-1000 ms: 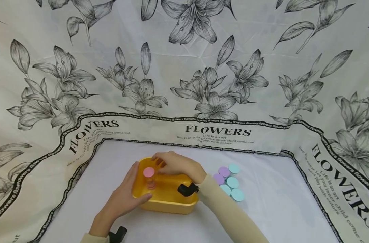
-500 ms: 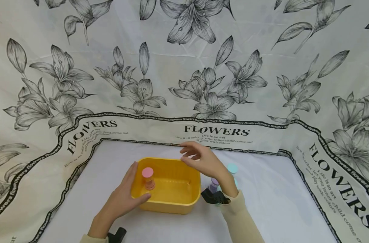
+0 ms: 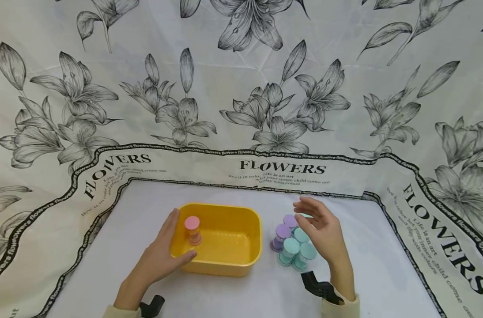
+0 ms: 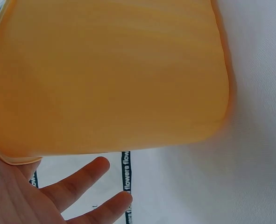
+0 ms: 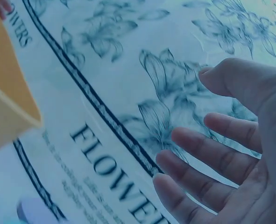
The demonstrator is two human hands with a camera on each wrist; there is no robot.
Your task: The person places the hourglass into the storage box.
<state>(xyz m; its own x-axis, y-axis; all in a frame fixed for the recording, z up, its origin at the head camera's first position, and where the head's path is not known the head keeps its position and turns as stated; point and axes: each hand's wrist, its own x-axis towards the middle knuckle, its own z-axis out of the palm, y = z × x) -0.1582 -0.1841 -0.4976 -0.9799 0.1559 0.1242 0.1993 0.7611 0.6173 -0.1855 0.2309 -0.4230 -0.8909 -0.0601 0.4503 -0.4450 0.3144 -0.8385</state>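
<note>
In the head view my left hand (image 3: 156, 256) rests against the left end of a yellow plastic tub (image 3: 215, 270). Its fingers lie straight along the outer wall, and the thumb is at the near rim. The left wrist view shows the tub wall (image 4: 109, 79) close up, with two fingers extended past it. Inside the tub, at the left, a pink-capped sand timer (image 3: 192, 223) stands upright. My right hand (image 3: 325, 227) holds nothing; its relaxed fingers are over the right side of a cluster of sand timers, with purple (image 3: 283, 232) and teal (image 3: 291, 247) caps.
The cluster stands close to the tub's right side on a white cloth (image 3: 384, 265). Behind it rises a flower-printed fabric backdrop (image 3: 201, 172). A black wrist mount (image 3: 320, 288) sits on the right forearm, low beside the nearest teal timers.
My right hand has come out of the tub and moved right, over the sand timers. The left hand keeps its place at the tub, and the pink timer stays inside.
</note>
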